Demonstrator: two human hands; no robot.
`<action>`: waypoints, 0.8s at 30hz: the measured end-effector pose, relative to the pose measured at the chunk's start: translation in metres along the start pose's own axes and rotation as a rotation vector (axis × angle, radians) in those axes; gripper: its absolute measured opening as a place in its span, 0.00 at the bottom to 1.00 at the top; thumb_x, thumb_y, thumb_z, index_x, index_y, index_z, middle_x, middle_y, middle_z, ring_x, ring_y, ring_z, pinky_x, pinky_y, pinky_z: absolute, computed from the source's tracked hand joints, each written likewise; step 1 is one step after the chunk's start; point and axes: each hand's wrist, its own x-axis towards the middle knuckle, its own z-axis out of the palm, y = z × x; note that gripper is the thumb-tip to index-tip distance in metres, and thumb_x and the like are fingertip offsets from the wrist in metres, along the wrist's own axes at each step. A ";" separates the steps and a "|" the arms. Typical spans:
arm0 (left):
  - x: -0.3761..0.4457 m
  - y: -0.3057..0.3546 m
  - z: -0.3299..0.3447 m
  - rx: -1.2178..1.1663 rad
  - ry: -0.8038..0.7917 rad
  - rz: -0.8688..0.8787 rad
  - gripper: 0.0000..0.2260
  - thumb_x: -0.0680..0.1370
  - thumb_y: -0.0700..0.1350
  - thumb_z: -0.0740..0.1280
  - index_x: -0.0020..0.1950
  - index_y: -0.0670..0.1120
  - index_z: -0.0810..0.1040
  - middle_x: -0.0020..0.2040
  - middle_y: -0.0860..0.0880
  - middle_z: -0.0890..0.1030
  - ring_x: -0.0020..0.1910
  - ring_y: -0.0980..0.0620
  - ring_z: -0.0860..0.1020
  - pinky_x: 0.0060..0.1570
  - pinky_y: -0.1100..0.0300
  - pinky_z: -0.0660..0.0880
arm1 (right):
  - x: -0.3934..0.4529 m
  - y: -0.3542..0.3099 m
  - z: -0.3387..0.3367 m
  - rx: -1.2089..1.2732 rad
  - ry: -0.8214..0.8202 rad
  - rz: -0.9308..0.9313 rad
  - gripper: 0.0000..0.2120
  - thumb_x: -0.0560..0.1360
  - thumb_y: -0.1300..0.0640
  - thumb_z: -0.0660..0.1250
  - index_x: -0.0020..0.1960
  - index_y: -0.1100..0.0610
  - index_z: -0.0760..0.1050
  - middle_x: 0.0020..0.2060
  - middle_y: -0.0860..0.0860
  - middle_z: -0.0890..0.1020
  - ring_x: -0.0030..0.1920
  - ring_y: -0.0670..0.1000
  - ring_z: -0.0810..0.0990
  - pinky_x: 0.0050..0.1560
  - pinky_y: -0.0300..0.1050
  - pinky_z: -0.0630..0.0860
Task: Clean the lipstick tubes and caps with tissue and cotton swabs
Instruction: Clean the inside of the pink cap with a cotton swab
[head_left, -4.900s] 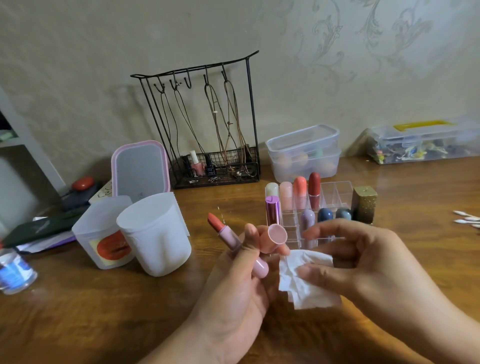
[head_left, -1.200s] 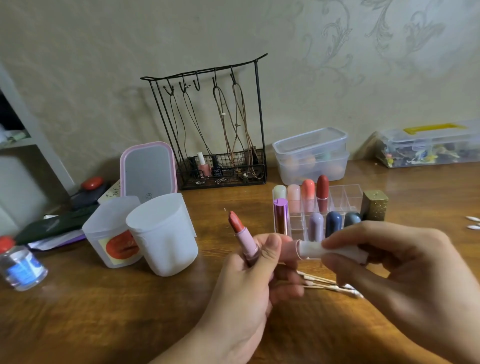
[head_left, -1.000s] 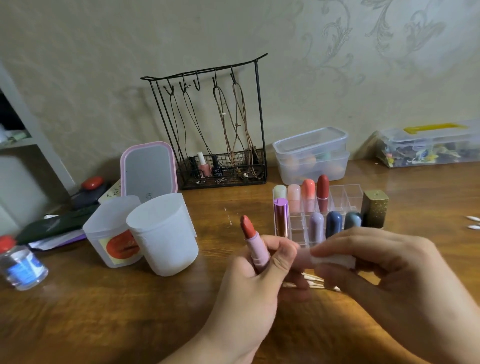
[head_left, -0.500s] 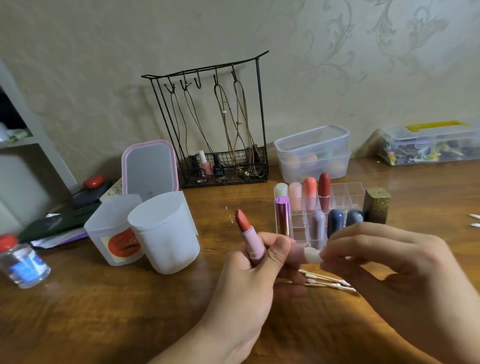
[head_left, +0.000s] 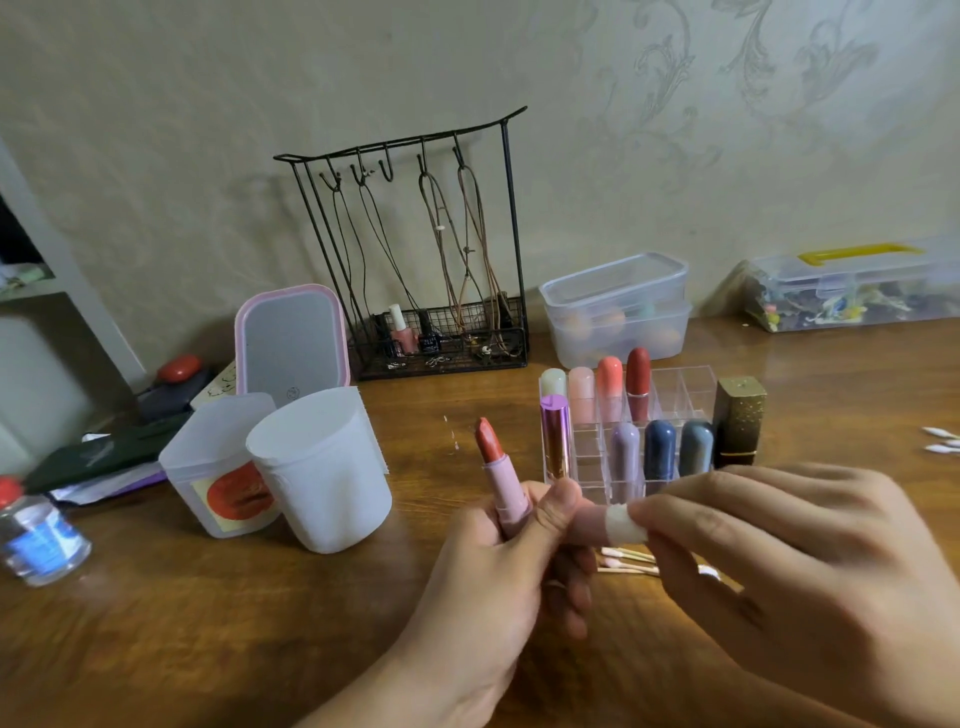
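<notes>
Two hands meet at the lower centre of the frame: the left hand (head_left: 498, 566) clenches its grip round the pink lipstick tube (head_left: 506, 493), bullet up and uncapped, while its thumb and fingers also pin the matching pink cap (head_left: 587, 522) lying sideways. The right hand (head_left: 779, 571) pinches a wad of white tissue (head_left: 621, 522) pushed into the cap's open mouth. Used cotton swabs (head_left: 626, 561) lie on the desk (head_left: 208, 623) just beneath the hands, and a clear organiser (head_left: 675, 384) with more lipsticks stands just behind them. To the left are two white tubs (head_left: 322, 478); a wire rack (head_left: 415, 249) and lidded boxes (head_left: 618, 312) sit against the wall. The exposed red bullet (head_left: 487, 441) seems the main risk: any twist of the wrist could smear it on fingers or tissue, and holding tube and cap in one hand could let the cap slip. Whether the tissue reaches the cap's bottom is hidden, the tube's base is buried in the palm, and the right hand is cut off by the frame edge.
</notes>
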 end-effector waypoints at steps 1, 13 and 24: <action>0.000 0.000 0.000 -0.013 -0.006 -0.004 0.16 0.71 0.55 0.68 0.42 0.42 0.83 0.32 0.44 0.75 0.27 0.52 0.73 0.22 0.62 0.70 | 0.000 -0.001 0.001 -0.006 0.007 0.001 0.05 0.72 0.58 0.73 0.47 0.57 0.85 0.40 0.50 0.84 0.34 0.51 0.81 0.30 0.45 0.75; -0.002 -0.002 -0.001 0.011 -0.049 0.016 0.16 0.69 0.55 0.69 0.39 0.43 0.85 0.31 0.45 0.77 0.27 0.53 0.75 0.23 0.63 0.71 | -0.001 -0.001 0.005 0.018 -0.047 0.025 0.06 0.74 0.60 0.71 0.46 0.61 0.85 0.35 0.54 0.82 0.29 0.54 0.77 0.26 0.47 0.76; -0.001 -0.006 -0.001 0.221 -0.040 0.130 0.09 0.67 0.52 0.73 0.43 0.49 0.84 0.34 0.45 0.83 0.33 0.48 0.82 0.34 0.58 0.79 | 0.011 -0.018 0.000 0.348 -0.199 0.643 0.16 0.68 0.44 0.66 0.27 0.52 0.74 0.21 0.47 0.72 0.21 0.44 0.69 0.19 0.37 0.66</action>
